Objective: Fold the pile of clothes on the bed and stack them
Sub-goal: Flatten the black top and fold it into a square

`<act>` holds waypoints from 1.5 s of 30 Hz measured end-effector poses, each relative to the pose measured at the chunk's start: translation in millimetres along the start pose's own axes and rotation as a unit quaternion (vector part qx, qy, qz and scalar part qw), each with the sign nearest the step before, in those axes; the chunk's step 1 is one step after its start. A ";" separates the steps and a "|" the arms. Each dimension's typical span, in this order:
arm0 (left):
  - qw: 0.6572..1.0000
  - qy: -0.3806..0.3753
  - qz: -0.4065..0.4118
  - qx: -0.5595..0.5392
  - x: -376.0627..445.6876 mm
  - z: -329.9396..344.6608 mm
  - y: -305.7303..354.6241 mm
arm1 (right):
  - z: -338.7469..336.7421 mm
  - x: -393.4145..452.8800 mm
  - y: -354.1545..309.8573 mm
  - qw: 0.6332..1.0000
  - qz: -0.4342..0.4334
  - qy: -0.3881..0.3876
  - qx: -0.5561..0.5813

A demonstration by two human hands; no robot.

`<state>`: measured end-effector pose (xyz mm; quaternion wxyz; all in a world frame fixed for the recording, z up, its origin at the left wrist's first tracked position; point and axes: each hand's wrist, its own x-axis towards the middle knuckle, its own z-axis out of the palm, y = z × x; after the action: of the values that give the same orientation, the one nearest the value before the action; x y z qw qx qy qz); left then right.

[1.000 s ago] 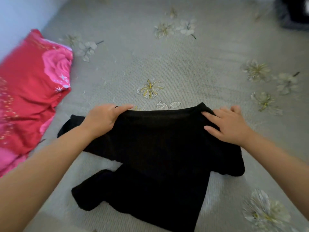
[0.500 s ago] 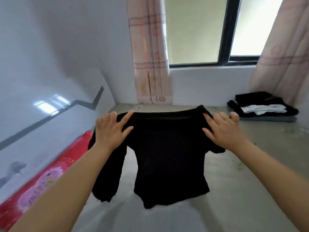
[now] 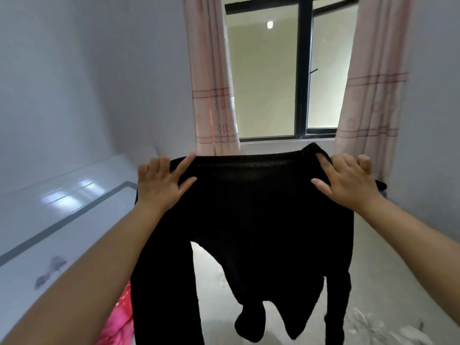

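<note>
A black long-sleeved top (image 3: 261, 215) hangs in the air in front of me, held up by its shoulders. My left hand (image 3: 161, 183) grips its left shoulder, fingers over the front of the cloth. My right hand (image 3: 346, 180) grips the right shoulder the same way. Both sleeves dangle down on either side of the body, and the hem swings above the grey bed cover (image 3: 388, 282). The thumbs are hidden behind the cloth.
A pink and red pillow (image 3: 119, 319) lies at the bed's left edge, against a white headboard (image 3: 62, 220). Ahead are a dark-framed window (image 3: 302, 70) and pink curtains (image 3: 211, 83). A dark bit of cloth (image 3: 382, 186) peeks out past my right hand.
Both hands have lifted the black top off the bed and raised it high. My view has tilted up from the bed cover to the window, and the sleeves now hang free.
</note>
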<state>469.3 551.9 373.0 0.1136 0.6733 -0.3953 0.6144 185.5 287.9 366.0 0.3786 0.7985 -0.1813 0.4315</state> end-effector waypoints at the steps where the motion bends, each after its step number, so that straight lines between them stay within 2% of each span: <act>1: 1.000 -0.003 0.016 -0.001 0.1 -3.0 -2.6 | -4.1 -0.1 4.1 1.000 -0.016 -0.010 -0.003; 4: 0.998 -0.022 0.062 0.008 -7.7 3.7 -3.7 | -6.0 -4.4 12.0 0.997 -0.050 -0.057 -0.017; 7: 0.994 -0.076 0.081 -0.002 -21.1 25.9 4.2 | 16.7 -17.4 6.8 0.992 -0.063 -0.106 -0.025; 11: 0.984 -0.142 0.103 -0.022 -46.5 74.7 21.6 | 79.9 -50.1 -9.9 0.978 -0.068 -0.195 -0.024; 14: 0.966 -0.229 0.121 -0.024 -76.5 128.4 40.1 | 143.6 -80.5 -26.4 0.961 -0.075 -0.267 -0.008; 18: 0.903 -0.398 0.152 -0.050 -121.4 222.4 81.5 | 256.3 -127.7 -60.5 0.932 -0.106 -0.342 0.053; 23: 0.855 -0.484 0.165 -0.082 -181.5 347.8 144.2 | 394.0 -188.8 -105.3 0.897 -0.113 -0.396 0.158; 24: 0.840 -0.510 0.165 -0.081 -192.2 362.9 155.7 | 412.9 -200.5 -113.9 0.890 -0.114 -0.405 0.175; 26: 0.789 -0.594 0.146 -0.062 -222.1 400.4 178.6 | 458.1 -226.2 -131.9 0.868 -0.101 -0.441 0.207; 28: 0.783 -0.603 0.122 -0.091 -260.0 432.9 194.5 | 494.5 -252.2 -150.1 0.852 -0.096 -0.462 0.229; 30: 0.795 -0.587 0.130 -0.081 -283.2 459.2 206.7 | 523.6 -270.7 -162.2 0.841 -0.098 -0.478 0.234; 32: 0.775 -0.615 0.132 -0.057 -295.0 489.2 210.2 | 552.2 -280.5 -165.6 0.839 -0.112 -0.479 0.231; 33: 0.753 -0.642 0.138 -0.042 -297.8 504.2 211.5 | 565.2 -280.9 -164.3 0.839 -0.123 -0.482 0.222; 34: 0.738 -0.659 0.145 -0.035 -297.6 514.2 213.1 | 576.2 -279.9 -161.8 0.841 -0.132 -0.481 0.210; 39: 0.744 -0.645 0.171 -0.039 -292.1 588.7 212.8 | 642.8 -259.1 -149.5 0.867 -0.155 -0.447 0.155; 42: 0.760 -0.635 0.128 -0.055 -286.6 634.8 219.4 | 683.7 -257.1 -156.9 0.888 -0.129 -0.425 0.120; 45: 0.747 -0.656 0.060 -0.082 -304.8 643.6 253.2 | 691.0 -263.6 -185.1 0.872 -0.034 -0.461 0.162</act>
<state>794.4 92.9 -131.8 -0.1563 0.8733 -0.4613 -0.0083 532.8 -128.0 -170.4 0.1317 0.9626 -0.2353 0.0244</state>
